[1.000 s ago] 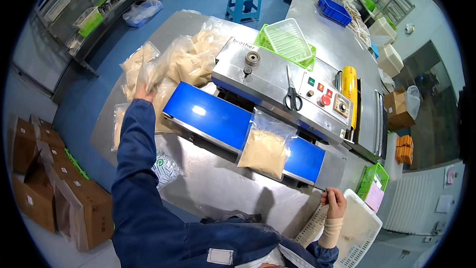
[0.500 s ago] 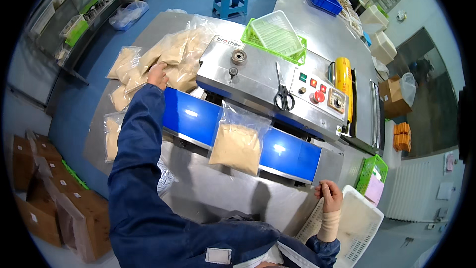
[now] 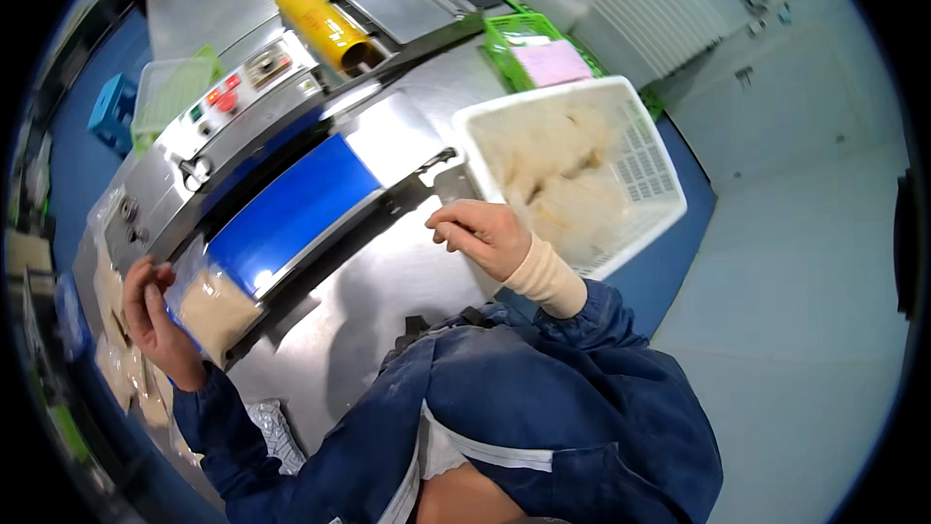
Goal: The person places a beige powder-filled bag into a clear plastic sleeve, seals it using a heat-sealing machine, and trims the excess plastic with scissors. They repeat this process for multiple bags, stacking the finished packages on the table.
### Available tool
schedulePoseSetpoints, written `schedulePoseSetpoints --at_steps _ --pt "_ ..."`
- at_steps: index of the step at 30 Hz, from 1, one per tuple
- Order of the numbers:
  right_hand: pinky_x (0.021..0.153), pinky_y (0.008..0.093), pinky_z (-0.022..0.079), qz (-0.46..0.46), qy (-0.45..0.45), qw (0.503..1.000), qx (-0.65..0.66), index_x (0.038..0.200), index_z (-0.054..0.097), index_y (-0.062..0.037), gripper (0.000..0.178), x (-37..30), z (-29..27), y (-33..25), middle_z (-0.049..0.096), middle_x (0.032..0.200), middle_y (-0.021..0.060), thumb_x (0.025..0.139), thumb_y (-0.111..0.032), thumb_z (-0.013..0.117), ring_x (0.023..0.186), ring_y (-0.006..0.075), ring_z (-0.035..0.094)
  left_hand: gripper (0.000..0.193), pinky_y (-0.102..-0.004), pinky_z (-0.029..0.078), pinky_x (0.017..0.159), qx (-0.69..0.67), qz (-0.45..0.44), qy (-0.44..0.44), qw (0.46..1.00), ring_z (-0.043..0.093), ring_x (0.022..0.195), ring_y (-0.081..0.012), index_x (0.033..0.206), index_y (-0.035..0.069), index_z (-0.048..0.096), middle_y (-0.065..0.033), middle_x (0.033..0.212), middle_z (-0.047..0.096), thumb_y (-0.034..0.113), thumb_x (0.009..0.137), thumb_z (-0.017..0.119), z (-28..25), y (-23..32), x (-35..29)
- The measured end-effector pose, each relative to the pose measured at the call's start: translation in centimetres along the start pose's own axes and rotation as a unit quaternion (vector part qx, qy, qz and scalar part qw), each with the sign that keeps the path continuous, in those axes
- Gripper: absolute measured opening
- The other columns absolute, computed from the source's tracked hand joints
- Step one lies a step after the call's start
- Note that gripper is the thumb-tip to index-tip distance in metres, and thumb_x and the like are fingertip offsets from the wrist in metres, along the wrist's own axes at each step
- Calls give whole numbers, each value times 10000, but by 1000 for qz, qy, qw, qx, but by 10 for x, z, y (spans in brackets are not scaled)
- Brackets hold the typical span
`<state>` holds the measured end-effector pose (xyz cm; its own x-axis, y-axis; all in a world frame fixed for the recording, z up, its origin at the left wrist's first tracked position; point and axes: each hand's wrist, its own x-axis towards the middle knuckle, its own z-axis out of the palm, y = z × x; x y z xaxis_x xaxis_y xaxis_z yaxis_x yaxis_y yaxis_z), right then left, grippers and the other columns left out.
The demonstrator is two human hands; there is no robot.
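A clear plastic bag of tan powder (image 3: 215, 309) lies at the left end of the blue conveyor belt (image 3: 296, 216) of a steel sealing machine (image 3: 233, 141). Beside that bag is my left hand (image 3: 160, 325), fingers loosely bent and apart, with nothing seen in it. My right hand (image 3: 490, 236) hovers between the belt's right end and a white plastic basket (image 3: 635, 97), its fingers curled in and nothing visible in them. Inside the basket lie several filled bags (image 3: 562, 175), hazy and blurred. More tan bags (image 3: 116, 354) lie at the far left, partly behind my left hand.
A yellow roll (image 3: 325, 28) stands behind the machine. Black-handled scissors (image 3: 196, 172) rest on the machine's top. A green basket (image 3: 509, 44) holding a pink sheet (image 3: 553, 62) sits behind the white basket. A silvery crumpled packet (image 3: 276, 432) lies by my left forearm.
The view has swung right, bringing the white basket and its bags into full sight. My left hand has come off the bag pile to beside the bag on the belt. My right hand stays curled.
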<state>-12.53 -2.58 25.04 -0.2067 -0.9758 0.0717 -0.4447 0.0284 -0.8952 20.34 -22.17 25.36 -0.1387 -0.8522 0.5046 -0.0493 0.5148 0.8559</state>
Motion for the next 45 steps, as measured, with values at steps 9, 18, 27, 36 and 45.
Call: schedulePoseSetpoints --at_steps 9,18,27,36,45 --pt "573 228 461 86 252 964 15 937 591 -2 161 -117 -119 55 620 741 74 836 -92 505 611 114 573 168 -239 444 714 -73 12 -273 959 550 781 -147 950 9 555 -83 898 548 12 875 404 184 56 -50" --pt "663 297 483 176 333 918 -124 997 564 -14 294 -146 -282 209 612 855 117 770 -201 568 727 208 597 142 -255 444 723 -155 -69 -405 899 552 795 -157 929 -29 541 -93 890 543 -11 864 416 313 112 -108" --pt "784 397 451 212 327 851 -352 961 582 7 331 -62 -297 343 590 890 207 807 -260 461 856 381 558 130 -252 448 733 -134 -82 -426 891 568 804 -159 935 -33 538 -85 895 547 27 872 441 356 134 -126" --pt "725 265 453 5 357 921 -157 975 600 11 234 -57 -355 189 634 903 92 874 -175 498 795 152 582 142 -248 434 751 -175 -124 -369 904 550 818 -144 963 -26 531 -79 907 548 19 872 431 357 127 -111" --pt "721 253 454 -144 88 984 51 960 595 48 273 -39 -262 13 625 845 72 903 -190 475 765 133 573 533 -325 252 1014 -280 -19 -289 915 372 1192 -210 1286 23 320 -98 1278 393 183 840 563 357 143 -65"
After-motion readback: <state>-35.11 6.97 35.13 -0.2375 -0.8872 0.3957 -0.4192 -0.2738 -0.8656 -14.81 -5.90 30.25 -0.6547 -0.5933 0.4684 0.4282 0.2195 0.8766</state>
